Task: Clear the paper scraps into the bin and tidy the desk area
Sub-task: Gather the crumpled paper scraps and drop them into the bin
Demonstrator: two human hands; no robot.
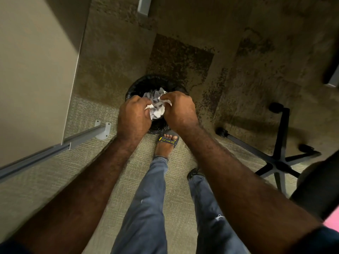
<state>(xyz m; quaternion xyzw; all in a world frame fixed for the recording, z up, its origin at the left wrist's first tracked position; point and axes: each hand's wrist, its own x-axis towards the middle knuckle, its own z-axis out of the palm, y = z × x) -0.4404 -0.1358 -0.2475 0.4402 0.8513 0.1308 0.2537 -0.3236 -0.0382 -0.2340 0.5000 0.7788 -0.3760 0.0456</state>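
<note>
Right now the paper scraps [157, 105] are a crumpled white wad with grey print, bunched between your two hands directly above the mouth of the bin [146, 83]; some of the white you see may already lie inside, and the view does not let you separate what is held from what has dropped. Expect the wad to weigh next to nothing, to be soft and springy, and to shed loose bits if you ease off unevenly; it will not break, but a light scrap can drift past the rim, so keep it low and centred over the black liner. Take it by the bulk of the crumple rather than by a corner, since a torn edge will simply pull away.

Your left hand [134, 114] is curled nearly closed, fingers tucked into the left side of the paper; your right hand [178, 109] is likewise closed down, pinching a white edge at the top right of the wad; both are touching the paper.

Further out, the bin stands on the carpet [183, 57] just ahead of your sandalled foot [167, 141]; a desk leg [77, 140] runs down to its floor plate on your left, and the chair base [277, 158] sits well apart on your right.
</note>
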